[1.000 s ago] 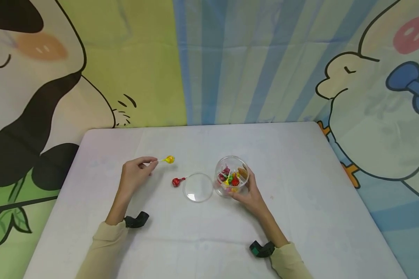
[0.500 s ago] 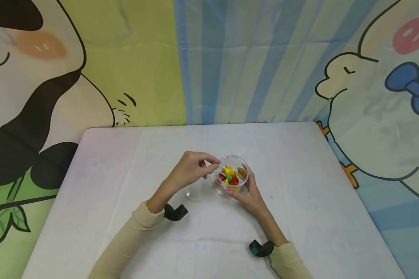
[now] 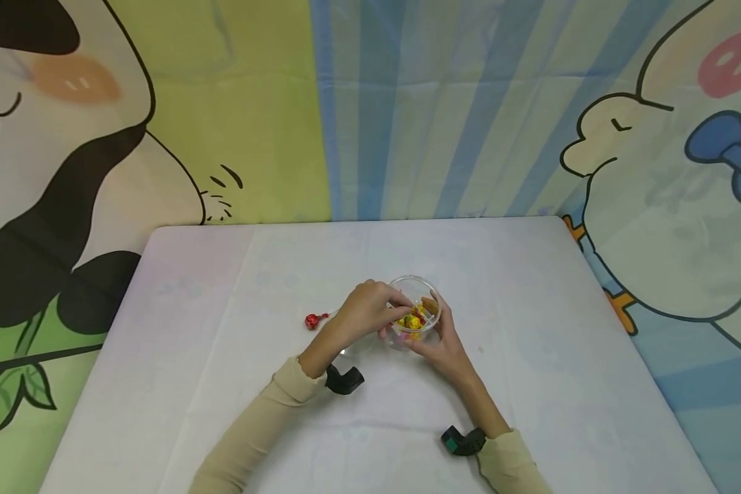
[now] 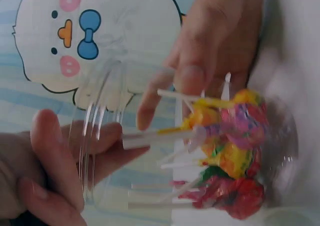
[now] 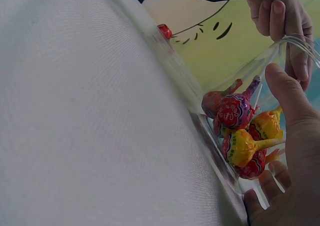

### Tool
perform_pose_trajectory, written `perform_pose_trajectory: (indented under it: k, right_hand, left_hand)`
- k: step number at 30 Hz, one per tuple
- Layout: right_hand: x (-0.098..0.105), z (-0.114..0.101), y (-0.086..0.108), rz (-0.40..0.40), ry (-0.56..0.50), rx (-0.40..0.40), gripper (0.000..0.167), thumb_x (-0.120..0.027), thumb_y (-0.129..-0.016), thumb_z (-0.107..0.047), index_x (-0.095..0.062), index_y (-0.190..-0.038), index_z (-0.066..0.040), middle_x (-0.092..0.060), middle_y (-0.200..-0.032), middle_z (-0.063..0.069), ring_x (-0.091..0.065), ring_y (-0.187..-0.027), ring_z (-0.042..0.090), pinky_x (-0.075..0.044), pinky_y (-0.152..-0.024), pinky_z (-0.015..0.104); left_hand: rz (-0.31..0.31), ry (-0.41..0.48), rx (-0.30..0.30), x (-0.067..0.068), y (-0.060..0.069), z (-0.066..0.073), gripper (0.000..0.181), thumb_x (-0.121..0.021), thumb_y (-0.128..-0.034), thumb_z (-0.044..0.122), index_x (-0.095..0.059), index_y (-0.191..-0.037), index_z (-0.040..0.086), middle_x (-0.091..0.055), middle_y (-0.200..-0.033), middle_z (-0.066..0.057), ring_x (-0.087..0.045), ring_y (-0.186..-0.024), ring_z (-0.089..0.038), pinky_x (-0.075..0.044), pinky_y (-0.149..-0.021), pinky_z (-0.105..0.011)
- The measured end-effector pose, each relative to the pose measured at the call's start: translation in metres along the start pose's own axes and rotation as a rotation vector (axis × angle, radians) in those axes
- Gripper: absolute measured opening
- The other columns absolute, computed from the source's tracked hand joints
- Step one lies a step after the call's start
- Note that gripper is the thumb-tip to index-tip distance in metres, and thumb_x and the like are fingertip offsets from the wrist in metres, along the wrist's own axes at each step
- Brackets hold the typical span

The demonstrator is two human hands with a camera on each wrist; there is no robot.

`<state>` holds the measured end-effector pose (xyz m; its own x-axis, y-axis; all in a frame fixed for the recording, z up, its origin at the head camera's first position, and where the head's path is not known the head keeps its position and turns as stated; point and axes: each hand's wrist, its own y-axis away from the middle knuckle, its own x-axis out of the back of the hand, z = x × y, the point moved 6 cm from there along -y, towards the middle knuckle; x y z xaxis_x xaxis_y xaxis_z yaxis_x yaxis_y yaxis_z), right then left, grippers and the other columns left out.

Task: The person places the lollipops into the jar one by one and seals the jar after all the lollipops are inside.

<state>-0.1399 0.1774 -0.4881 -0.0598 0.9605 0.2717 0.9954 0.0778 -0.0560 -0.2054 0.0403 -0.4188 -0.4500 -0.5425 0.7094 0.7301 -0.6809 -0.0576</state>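
Note:
A clear jar (image 3: 415, 280) holds several wrapped lollipops (image 4: 232, 158) in yellow, red and purple, sticks toward its mouth. My right hand (image 3: 440, 339) grips the jar from its right side, fingers and thumb curled round the wall. Reaching in through the mouth, my left hand (image 3: 373, 309) pinches a lollipop stick (image 4: 160, 137) between thumb and fingers; the stick leads toward a yellow wrapper among the other candies. Left of the jar, a red lollipop (image 3: 311, 321) lies on the table, its stick partly behind my left hand.
A clear round lid (image 3: 361, 345) lies flat on the white table (image 3: 531, 288), mostly hidden below my left hand and wrist. Black wrist cameras (image 3: 344, 379) sit on both wrists. A cartoon-printed cloth (image 3: 370, 123) hangs behind the table's far edge.
My left hand has carried a yellow lollipop from the table's left side rightward and down into the jar. My right hand keeps its grip on the jar in the same place.

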Motion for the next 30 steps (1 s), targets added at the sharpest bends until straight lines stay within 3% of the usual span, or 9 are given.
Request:
perform_pose_trajectory:
  k: [10,20,26,30]
  right_hand:
    - [0.001,-0.002,0.0,-0.007,0.016,0.016,0.098,-0.075,-0.081,-0.005,-0.01,-0.155,-0.011,-0.028,-0.152,0.025,-0.025,-0.144,0.043,-0.02,-0.114,0.064]
    - [0.006,0.001,-0.002,-0.011,0.004,0.014,0.099,-0.074,-0.082,-0.004,-0.009,-0.155,-0.014,-0.029,-0.152,0.024,-0.024,-0.145,0.041,-0.018,-0.115,0.064]
    - [0.002,0.002,-0.001,-0.016,-0.012,0.011,0.097,-0.073,-0.082,-0.004,-0.009,-0.155,-0.012,-0.029,-0.152,0.026,-0.024,-0.145,0.042,-0.017,-0.115,0.065]
    - [0.0,0.002,0.0,-0.003,-0.008,0.025,0.097,-0.074,-0.081,-0.002,-0.011,-0.154,-0.01,-0.031,-0.151,0.026,-0.025,-0.144,0.043,-0.018,-0.115,0.064]
  left_hand:
    - [-0.048,0.041,0.12,-0.004,-0.005,-0.004,0.018,-0.072,-0.0871,0.024,-0.078,-0.102,0.015,-0.076,-0.078,0.003,-0.054,-0.036,-0.004,-0.042,-0.052,-0.02]
    - [0.034,0.06,0.196,-0.005,-0.007,-0.004,0.017,-0.076,-0.0835,0.03,-0.078,-0.098,0.022,-0.077,-0.083,0.004,-0.054,-0.035,-0.004,-0.041,-0.048,-0.023]
    - [0.052,0.085,0.176,-0.006,-0.002,-0.006,0.019,-0.075,-0.0847,0.028,-0.078,-0.1,0.018,-0.077,-0.088,0.002,-0.054,-0.034,-0.004,-0.042,-0.05,-0.022]
    - [0.146,0.156,0.099,-0.007,0.004,-0.01,0.021,-0.071,-0.0877,0.027,-0.076,-0.106,0.017,-0.077,-0.096,0.0,-0.052,-0.033,-0.002,-0.042,-0.045,-0.021]
